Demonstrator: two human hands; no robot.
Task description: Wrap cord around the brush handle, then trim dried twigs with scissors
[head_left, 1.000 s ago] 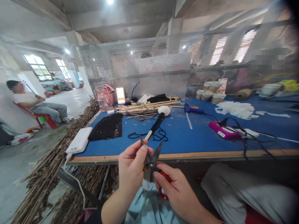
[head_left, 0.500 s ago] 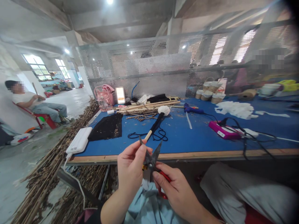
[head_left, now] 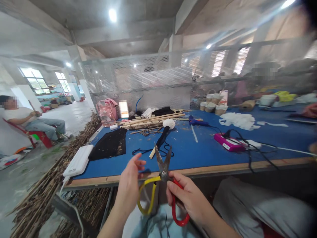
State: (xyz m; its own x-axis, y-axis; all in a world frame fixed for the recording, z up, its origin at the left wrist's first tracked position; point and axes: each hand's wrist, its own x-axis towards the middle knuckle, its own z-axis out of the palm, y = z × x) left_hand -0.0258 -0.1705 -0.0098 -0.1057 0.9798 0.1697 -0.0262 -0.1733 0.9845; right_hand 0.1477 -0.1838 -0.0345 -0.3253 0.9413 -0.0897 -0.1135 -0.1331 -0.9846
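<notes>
Holding scissors [head_left: 163, 173]: over lap [head_left: 155, 226] by table edge; right hand [head_left: 184, 191] clamped on red handle [head_left: 174, 211] alone, likely why blades [head_left: 160, 161] sit spread.
Left hand [head_left: 130, 180]: fingers apart, nothing visible in it; contact with yellow handle [head_left: 148, 180] unclear.
Black-wrapped stick [head_left: 162, 137]: on blue table [head_left: 193, 155], bare end nearest, presumably for reach; blade overlaps it, gap unreadable.
Right edge: blurred shape [head_left: 313, 148], cut off.

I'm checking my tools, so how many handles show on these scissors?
2: the yellow handle, beside the left hand, and the red handle, held in the right hand, which partly hides it.
</notes>
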